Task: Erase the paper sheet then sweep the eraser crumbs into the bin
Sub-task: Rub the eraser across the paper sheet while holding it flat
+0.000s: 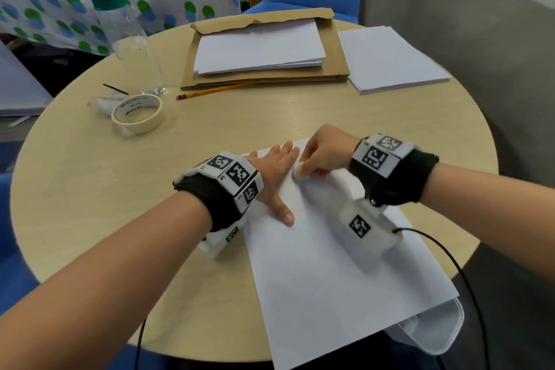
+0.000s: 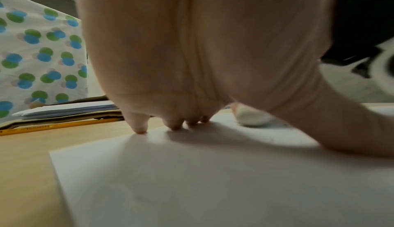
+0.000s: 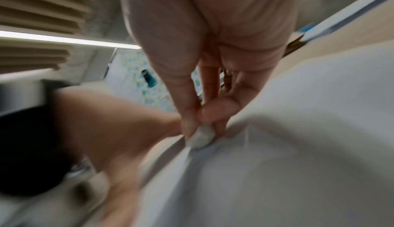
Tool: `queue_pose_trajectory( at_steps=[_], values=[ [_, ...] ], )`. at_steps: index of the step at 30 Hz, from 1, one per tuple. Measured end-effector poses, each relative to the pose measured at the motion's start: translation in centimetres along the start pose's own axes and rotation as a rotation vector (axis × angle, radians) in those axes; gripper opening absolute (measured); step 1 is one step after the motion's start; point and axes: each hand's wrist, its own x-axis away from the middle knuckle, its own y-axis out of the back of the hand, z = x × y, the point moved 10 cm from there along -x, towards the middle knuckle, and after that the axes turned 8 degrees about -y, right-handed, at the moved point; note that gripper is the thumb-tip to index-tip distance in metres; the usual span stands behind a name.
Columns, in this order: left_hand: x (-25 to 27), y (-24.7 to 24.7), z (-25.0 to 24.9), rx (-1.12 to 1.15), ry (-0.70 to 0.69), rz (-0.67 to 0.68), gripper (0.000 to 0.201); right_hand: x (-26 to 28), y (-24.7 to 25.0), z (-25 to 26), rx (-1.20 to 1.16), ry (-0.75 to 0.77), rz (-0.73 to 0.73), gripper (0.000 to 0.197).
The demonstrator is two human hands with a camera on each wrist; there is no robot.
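Paper sheet [image 1: 315, 264] overhangs table [image 1: 90, 189] edge; left hand [image 1: 274, 177] flat, fingers straight, pressing it; right hand [image 1: 322, 153] pinches white eraser [image 1: 298, 173] on sheet.

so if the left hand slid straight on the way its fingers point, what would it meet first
Judging from the head view, bare table first, then probably the pencil in front of the brown envelope; depth is uncertain.

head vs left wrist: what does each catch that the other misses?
Head only: the tape roll, the bottle, the loose paper stack at the right, and both wristbands.

Left wrist only: the left hand's fingertips seen from below, pressing on the sheet's far edge.

Both: the sheet on the table, the pencil, and the eraser held in the right hand's grip, touching the sheet.
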Motion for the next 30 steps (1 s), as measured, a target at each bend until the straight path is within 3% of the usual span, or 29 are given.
queue_pose_trajectory(
  at_steps=[3, 8, 14, 16, 19, 20, 23, 26, 30],
  values=[
    [0.2, 0.0, -0.2, -0.004, 0.001, -0.006, 0.130, 0.1, 0.6, -0.2, -0.018, 0.004, -0.082, 0.009],
    [-0.1, -0.3, 0.0, -0.018, 0.013, 0.030, 0.134, 3.1, -4.0, -0.2, 0.036, 0.035, 0.180, 0.010],
    [0.1, -0.1, -0.2, -0.016, 0.004, 0.003, 0.133, 0.3, 1.0, -0.7, -0.046, -0.024, -0.131, 0.014],
    [0.0, -0.1, -0.1, -0.018, 0.005, 0.010, 0.133, 1.6, -0.6, -0.7, -0.012, 0.008, -0.072, 0.012],
    [-0.1, -0.4, 0.1, -0.022, 0.012, 0.026, 0.135, 3.8, -4.0, -1.0, 0.015, 0.008, 0.167, 0.009],
    [-0.1, -0.4, 0.1, -0.025, 0.011, 0.028, 0.135, 3.6, -3.9, -1.2, 0.004, -0.006, 0.187, 0.011],
    [-0.1, -0.3, 0.0, -0.029, 0.008, 0.028, 0.134, 1.2, -0.3, -1.9, -0.079, -0.081, 0.052, 0.023],
    [-0.1, -0.4, 0.1, -0.022, 0.005, 0.026, 0.134, 0.2, 1.4, -2.3, -0.151, -0.098, -0.041, 0.013],
    [-0.1, -0.4, -0.1, -0.012, 0.006, 0.028, 0.133, 3.2, -3.1, -2.2, -0.084, -0.041, 0.171, 0.008]
  ],
)
